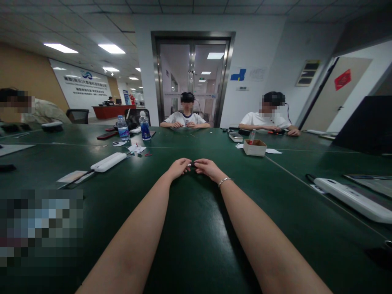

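Left hand [179, 167] and right hand [207, 168] | fingertips meet, pinching one small dark item | before cardboard box [255, 147] on green table [196, 228] | progress indeterminable

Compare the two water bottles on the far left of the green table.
The left water bottle has a blue cap; the right water bottle has a pale one. The left bottle's label is light blue and white; the right bottle's is darker blue. Both stand upright, apart from each other, on the green table.

Open tabletop [196, 228] ahead — box [255, 147] (far right)
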